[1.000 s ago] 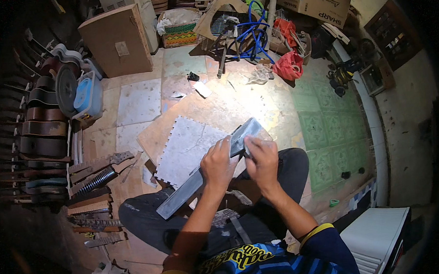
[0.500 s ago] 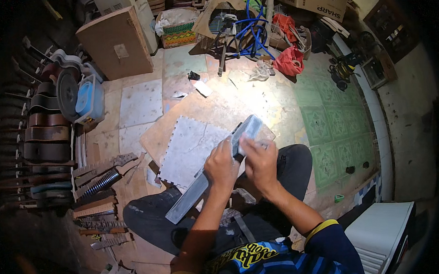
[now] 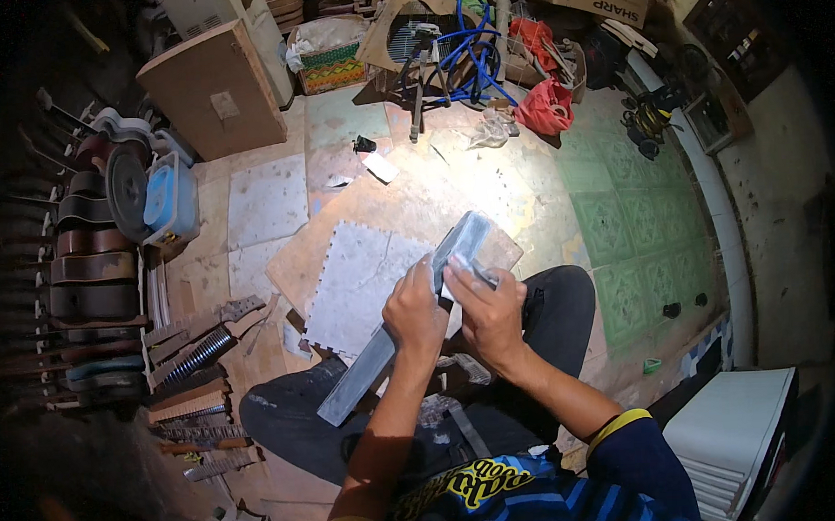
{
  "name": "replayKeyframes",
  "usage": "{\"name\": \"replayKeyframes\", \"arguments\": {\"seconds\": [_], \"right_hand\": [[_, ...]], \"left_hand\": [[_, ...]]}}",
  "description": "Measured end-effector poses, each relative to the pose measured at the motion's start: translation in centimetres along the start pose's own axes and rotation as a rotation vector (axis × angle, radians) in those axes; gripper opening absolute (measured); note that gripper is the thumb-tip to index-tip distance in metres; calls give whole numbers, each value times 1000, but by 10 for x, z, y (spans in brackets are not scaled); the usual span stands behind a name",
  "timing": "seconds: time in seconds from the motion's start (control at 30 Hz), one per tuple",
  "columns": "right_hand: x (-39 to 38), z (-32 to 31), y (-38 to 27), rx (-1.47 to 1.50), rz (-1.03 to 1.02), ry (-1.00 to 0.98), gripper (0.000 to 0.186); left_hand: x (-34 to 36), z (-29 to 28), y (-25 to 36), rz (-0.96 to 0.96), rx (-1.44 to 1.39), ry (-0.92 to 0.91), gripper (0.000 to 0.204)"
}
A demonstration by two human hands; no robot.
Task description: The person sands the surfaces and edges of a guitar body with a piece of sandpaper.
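Slanting across my lap is a long, straight, grey, dusty bar [image 3: 359, 379], its near end low on the left and its far end wider and blocky. My left hand [image 3: 414, 309] wraps around it past the middle and grips it. Close beside that, my right hand [image 3: 487, 309] is closed, its fingers bent against the bar just below the wide end. A small dark edge shows between its thumb and fingers, but what it is I cannot make out. Under the far end lie a pale foam mat [image 3: 358, 282] and a brown board [image 3: 410, 191].
Guitar bodies [image 3: 92, 265] stand in a row at left, beside a blue plastic box [image 3: 171, 197]. Several guitar necks [image 3: 202, 349] lie on the floor nearer me. At the back are a blue hose [image 3: 483, 43] and a red bag [image 3: 546, 108]. A white slatted case [image 3: 733, 433] stands at right.
My right hand has shifted slightly left and toward me along the bar, its fingers straighter than before. My left hand keeps its grip, and the bar has barely moved.
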State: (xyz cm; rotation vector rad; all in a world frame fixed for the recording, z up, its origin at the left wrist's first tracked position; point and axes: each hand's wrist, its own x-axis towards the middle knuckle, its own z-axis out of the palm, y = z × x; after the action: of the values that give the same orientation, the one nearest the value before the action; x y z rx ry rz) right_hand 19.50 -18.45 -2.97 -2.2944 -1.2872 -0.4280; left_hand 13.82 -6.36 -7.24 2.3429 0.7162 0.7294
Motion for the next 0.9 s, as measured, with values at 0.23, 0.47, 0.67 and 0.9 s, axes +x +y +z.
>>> {"name": "replayKeyframes", "arguments": {"seconds": [0.23, 0.47, 0.67, 0.9], "right_hand": [[-6, 1, -1, 21, -22, 0, 56], [2, 9, 0, 62, 38, 79, 53], [7, 13, 4, 67, 64, 130, 50], [11, 16, 7, 52, 122, 148, 52]], "left_hand": [[3, 1, 6, -37, -16, 35, 43], [4, -1, 3, 15, -21, 52, 40], [4, -3, 7, -34, -92, 43, 38], [5, 0, 7, -21, -26, 67, 36]]}}
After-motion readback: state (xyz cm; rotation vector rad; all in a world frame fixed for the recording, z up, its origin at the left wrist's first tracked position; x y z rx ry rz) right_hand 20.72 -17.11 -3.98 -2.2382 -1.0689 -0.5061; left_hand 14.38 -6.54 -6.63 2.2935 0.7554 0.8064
